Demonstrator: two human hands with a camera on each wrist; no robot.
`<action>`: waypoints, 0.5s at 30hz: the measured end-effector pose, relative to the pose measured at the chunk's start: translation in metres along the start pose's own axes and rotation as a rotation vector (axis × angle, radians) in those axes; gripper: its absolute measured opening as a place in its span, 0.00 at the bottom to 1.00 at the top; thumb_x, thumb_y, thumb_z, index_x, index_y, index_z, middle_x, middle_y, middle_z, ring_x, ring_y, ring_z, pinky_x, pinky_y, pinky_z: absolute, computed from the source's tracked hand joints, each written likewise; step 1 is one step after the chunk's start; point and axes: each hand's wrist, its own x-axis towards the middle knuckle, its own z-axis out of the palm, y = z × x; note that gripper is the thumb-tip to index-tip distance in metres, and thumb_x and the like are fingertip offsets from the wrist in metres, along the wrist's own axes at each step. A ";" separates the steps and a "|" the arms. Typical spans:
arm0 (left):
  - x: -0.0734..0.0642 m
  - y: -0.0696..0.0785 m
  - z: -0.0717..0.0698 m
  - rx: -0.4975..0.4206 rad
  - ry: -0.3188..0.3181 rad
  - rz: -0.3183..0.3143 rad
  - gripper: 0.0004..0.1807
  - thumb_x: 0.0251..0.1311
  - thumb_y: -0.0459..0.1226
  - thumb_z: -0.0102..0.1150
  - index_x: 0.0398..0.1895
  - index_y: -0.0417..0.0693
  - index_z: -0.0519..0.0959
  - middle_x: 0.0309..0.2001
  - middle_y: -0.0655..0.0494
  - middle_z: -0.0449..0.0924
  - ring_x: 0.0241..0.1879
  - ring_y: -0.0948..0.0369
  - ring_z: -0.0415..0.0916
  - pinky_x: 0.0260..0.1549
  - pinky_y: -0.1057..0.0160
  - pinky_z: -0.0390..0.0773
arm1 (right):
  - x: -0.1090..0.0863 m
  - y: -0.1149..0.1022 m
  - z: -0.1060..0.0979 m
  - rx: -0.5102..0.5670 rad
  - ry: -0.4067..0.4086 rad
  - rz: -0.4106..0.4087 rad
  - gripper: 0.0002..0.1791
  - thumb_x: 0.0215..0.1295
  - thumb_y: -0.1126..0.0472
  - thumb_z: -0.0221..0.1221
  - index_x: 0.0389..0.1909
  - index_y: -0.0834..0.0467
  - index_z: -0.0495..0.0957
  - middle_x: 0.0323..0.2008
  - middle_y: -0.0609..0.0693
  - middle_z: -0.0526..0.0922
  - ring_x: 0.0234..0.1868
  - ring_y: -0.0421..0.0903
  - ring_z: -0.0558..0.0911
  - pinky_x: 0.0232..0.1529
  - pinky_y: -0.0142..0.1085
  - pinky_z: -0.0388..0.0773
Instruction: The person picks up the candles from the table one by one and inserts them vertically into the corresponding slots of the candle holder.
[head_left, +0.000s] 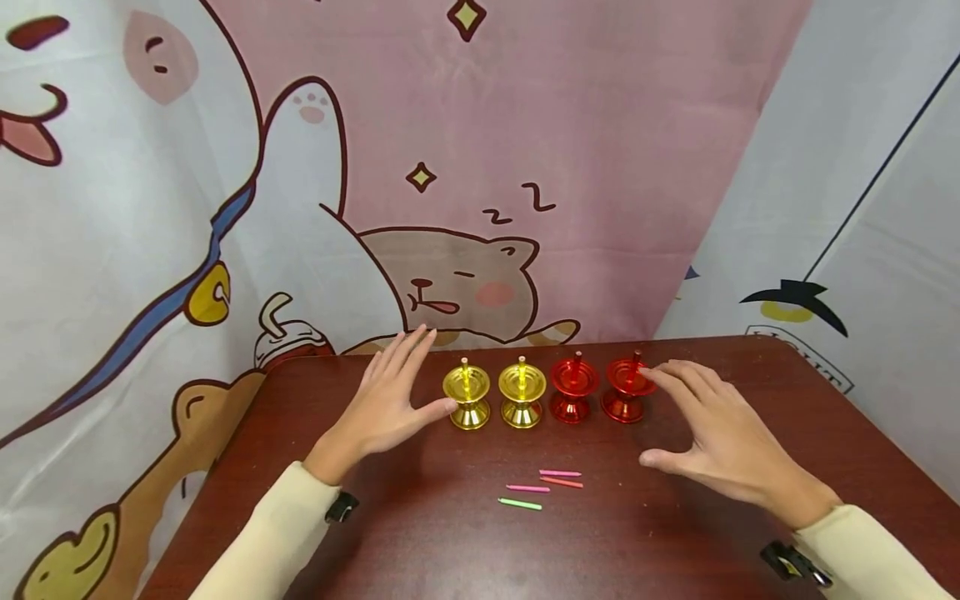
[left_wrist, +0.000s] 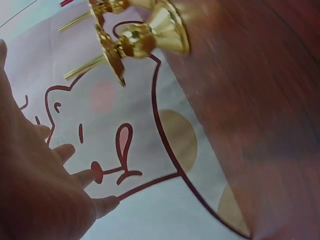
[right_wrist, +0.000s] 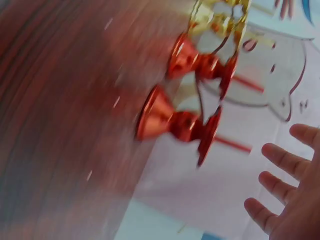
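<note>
Two gold candle holders, the outer one (head_left: 469, 413) and the inner one (head_left: 521, 412), stand upright in a row with two red candle holders (head_left: 572, 407) beside them. Each has a wide dish with a thin upright stem in its middle. My left hand (head_left: 386, 404) hovers with spread fingers left of the row, its thumb near the outer gold holder. On the other side my right hand (head_left: 723, 437) is held with fingers apart, close to the end red holder (right_wrist: 160, 117). Neither hand holds anything. Several thin sticks like small candles, among them a green one (head_left: 520, 504), lie in front.
The dark reddish-brown table (head_left: 420, 542) reaches back to a hanging cloth (head_left: 600, 167) printed with cartoon animals. The holders stand close to the table's rear edge. Pale sleeves (head_left: 270, 525) with small dark clips cover both forearms.
</note>
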 end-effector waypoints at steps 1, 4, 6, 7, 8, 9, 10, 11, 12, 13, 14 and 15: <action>0.002 0.001 0.002 -0.030 0.001 -0.003 0.58 0.68 0.71 0.61 0.93 0.60 0.48 0.90 0.53 0.47 0.88 0.47 0.38 0.81 0.31 0.41 | 0.001 -0.005 0.001 0.028 0.004 -0.001 0.57 0.51 0.30 0.79 0.77 0.54 0.72 0.70 0.57 0.75 0.70 0.61 0.71 0.61 0.69 0.70; 0.007 0.003 0.008 -0.104 -0.012 -0.030 0.59 0.66 0.68 0.65 0.92 0.61 0.48 0.89 0.52 0.50 0.88 0.47 0.38 0.80 0.29 0.43 | 0.006 -0.022 0.005 0.138 -0.008 0.007 0.49 0.55 0.35 0.80 0.74 0.52 0.74 0.67 0.49 0.77 0.67 0.53 0.72 0.61 0.64 0.73; 0.010 0.003 0.012 -0.144 -0.030 -0.055 0.59 0.65 0.66 0.68 0.92 0.60 0.49 0.89 0.52 0.52 0.88 0.46 0.38 0.79 0.28 0.43 | 0.009 -0.032 0.008 0.222 -0.031 0.007 0.43 0.59 0.38 0.80 0.71 0.49 0.76 0.65 0.44 0.78 0.65 0.47 0.73 0.60 0.60 0.76; 0.011 0.003 0.015 -0.158 -0.037 -0.065 0.59 0.65 0.65 0.69 0.92 0.59 0.50 0.88 0.51 0.52 0.88 0.45 0.39 0.79 0.27 0.44 | 0.010 -0.036 0.010 0.263 -0.046 -0.001 0.40 0.61 0.40 0.80 0.70 0.48 0.77 0.63 0.41 0.79 0.64 0.45 0.74 0.60 0.59 0.77; 0.011 0.002 0.017 -0.174 -0.047 -0.080 0.60 0.64 0.64 0.70 0.92 0.58 0.50 0.88 0.50 0.53 0.88 0.44 0.39 0.78 0.26 0.45 | 0.011 -0.041 0.013 0.301 -0.064 -0.006 0.37 0.63 0.42 0.79 0.69 0.46 0.77 0.62 0.39 0.80 0.64 0.43 0.75 0.60 0.58 0.78; 0.012 0.002 0.019 -0.192 -0.057 -0.092 0.60 0.64 0.63 0.70 0.92 0.58 0.50 0.88 0.49 0.53 0.88 0.43 0.39 0.78 0.26 0.47 | 0.012 -0.045 0.016 0.337 -0.085 -0.006 0.35 0.65 0.43 0.78 0.69 0.44 0.77 0.61 0.37 0.80 0.63 0.42 0.76 0.59 0.57 0.79; 0.012 0.001 0.021 -0.214 -0.063 -0.102 0.59 0.65 0.62 0.71 0.92 0.57 0.50 0.88 0.48 0.53 0.87 0.42 0.41 0.77 0.25 0.49 | 0.013 -0.048 0.019 0.378 -0.111 -0.001 0.33 0.66 0.43 0.78 0.69 0.43 0.77 0.59 0.35 0.80 0.62 0.41 0.77 0.58 0.55 0.80; 0.013 0.001 0.022 -0.236 -0.070 -0.116 0.59 0.65 0.61 0.72 0.92 0.57 0.50 0.88 0.47 0.52 0.87 0.42 0.42 0.77 0.25 0.51 | 0.014 -0.050 0.022 0.415 -0.132 -0.007 0.32 0.67 0.44 0.77 0.69 0.43 0.77 0.58 0.34 0.81 0.60 0.40 0.79 0.57 0.52 0.80; 0.014 0.001 0.024 -0.258 -0.077 -0.127 0.59 0.65 0.60 0.72 0.92 0.57 0.50 0.88 0.45 0.52 0.87 0.41 0.44 0.75 0.25 0.54 | 0.016 -0.052 0.026 0.451 -0.155 -0.012 0.31 0.68 0.46 0.77 0.69 0.43 0.78 0.57 0.34 0.82 0.59 0.41 0.80 0.55 0.50 0.81; 0.014 0.001 0.025 -0.282 -0.084 -0.140 0.59 0.66 0.60 0.72 0.92 0.57 0.50 0.88 0.44 0.51 0.86 0.40 0.45 0.74 0.24 0.55 | 0.017 -0.053 0.030 0.486 -0.181 -0.016 0.31 0.69 0.47 0.76 0.69 0.43 0.78 0.57 0.35 0.83 0.58 0.43 0.81 0.53 0.48 0.81; 0.015 0.001 0.026 -0.308 -0.092 -0.153 0.59 0.66 0.59 0.72 0.92 0.57 0.49 0.88 0.43 0.50 0.86 0.39 0.46 0.74 0.24 0.57 | 0.018 -0.053 0.034 0.519 -0.205 -0.019 0.30 0.69 0.48 0.76 0.69 0.44 0.78 0.57 0.35 0.84 0.58 0.44 0.82 0.53 0.47 0.81; 0.016 0.001 0.027 -0.329 -0.097 -0.162 0.59 0.66 0.59 0.73 0.92 0.57 0.49 0.88 0.42 0.50 0.86 0.39 0.48 0.74 0.25 0.58 | 0.020 -0.053 0.038 0.551 -0.229 -0.020 0.29 0.70 0.49 0.76 0.69 0.44 0.78 0.57 0.37 0.85 0.57 0.45 0.82 0.52 0.46 0.82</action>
